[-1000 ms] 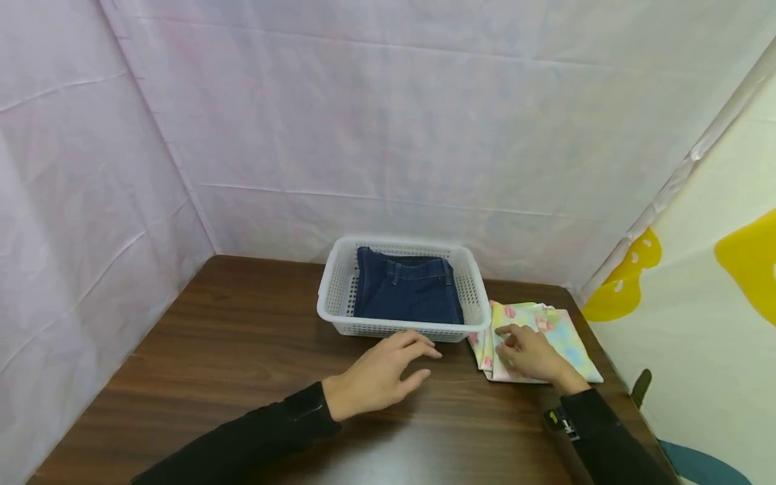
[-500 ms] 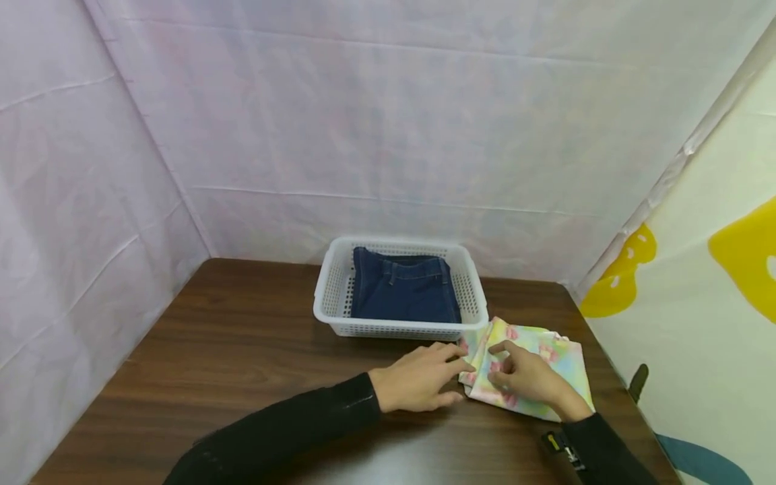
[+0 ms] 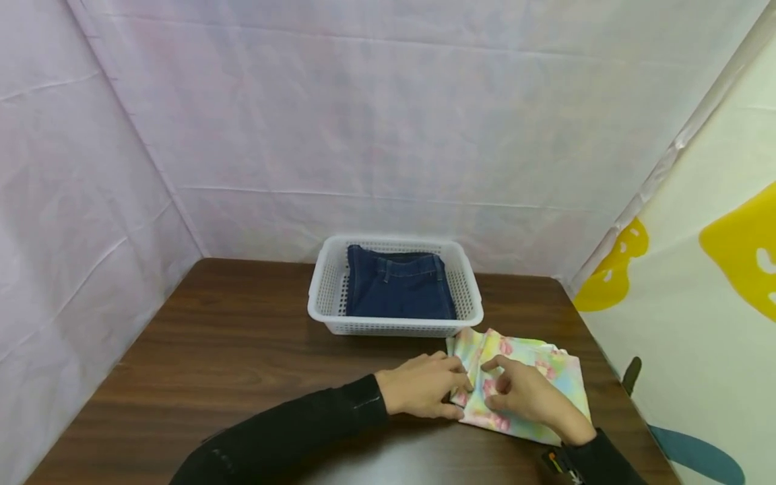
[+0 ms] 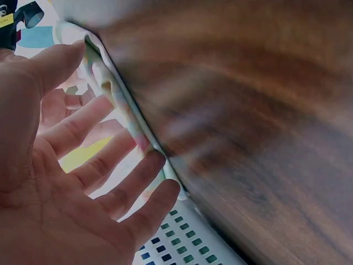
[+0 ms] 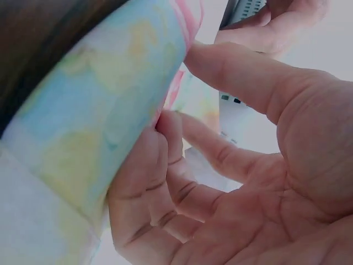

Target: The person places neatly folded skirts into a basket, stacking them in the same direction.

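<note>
The cloth is a soft thing in lemon, pale blue and white, dotted with pink figures, folded into a flat, slightly rumpled bundle; it lies on the brown table, just by the near right corner of the white basket; the left hand reaches across to its left edge, fingers spread; the right hand bends loosely over it, fingertips touching, thumb and forefinger well parted.
</note>
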Available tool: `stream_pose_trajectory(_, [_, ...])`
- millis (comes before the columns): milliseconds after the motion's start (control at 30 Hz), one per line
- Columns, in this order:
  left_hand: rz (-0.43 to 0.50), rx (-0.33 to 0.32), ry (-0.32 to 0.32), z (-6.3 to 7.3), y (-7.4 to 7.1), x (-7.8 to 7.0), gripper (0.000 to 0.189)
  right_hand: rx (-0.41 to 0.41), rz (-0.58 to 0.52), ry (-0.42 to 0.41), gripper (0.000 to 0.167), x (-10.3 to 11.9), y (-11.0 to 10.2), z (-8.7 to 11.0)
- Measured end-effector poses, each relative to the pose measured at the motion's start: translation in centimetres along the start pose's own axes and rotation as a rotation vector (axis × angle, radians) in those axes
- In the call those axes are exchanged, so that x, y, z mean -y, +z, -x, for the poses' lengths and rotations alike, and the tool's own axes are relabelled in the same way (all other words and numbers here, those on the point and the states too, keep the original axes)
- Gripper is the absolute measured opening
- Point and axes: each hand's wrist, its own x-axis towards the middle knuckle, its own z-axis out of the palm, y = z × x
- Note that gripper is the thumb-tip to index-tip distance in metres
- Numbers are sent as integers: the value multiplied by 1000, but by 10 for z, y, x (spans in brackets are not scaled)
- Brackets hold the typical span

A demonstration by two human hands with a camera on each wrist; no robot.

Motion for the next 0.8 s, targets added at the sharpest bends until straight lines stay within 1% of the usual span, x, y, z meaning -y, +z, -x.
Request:
stream_pose_trajectory(100, [-12,-1,4,7,-2,-4,44,-1,36,-44,60,2,3,3])
stream_pose_trajectory(167, [-14,5,4,12,-3,-6,44,-19,73,-59,59,6,6,6])
stream_pose_trajectory(333, [-8,10,5,27,-9,-6,38,-97,207,-60,58,22,16,12])
stream_pose_trajectory(400, [0,7,1,33,-10,-3,34,-104,233,-61,59,28,20,12])
stream_pose_trajectory(467, [17,9,-4,40,-12,0,31,-96,245,-63,59,33,25,12])
stream_pose_trajectory(600, [71,15,-16,56,-14,5,28,-54,229,-82,60,40,33,11])
stream_pose_trajectory(800, [121,-1,-60,82,-19,14,23,14,194,-158,61,57,43,6])
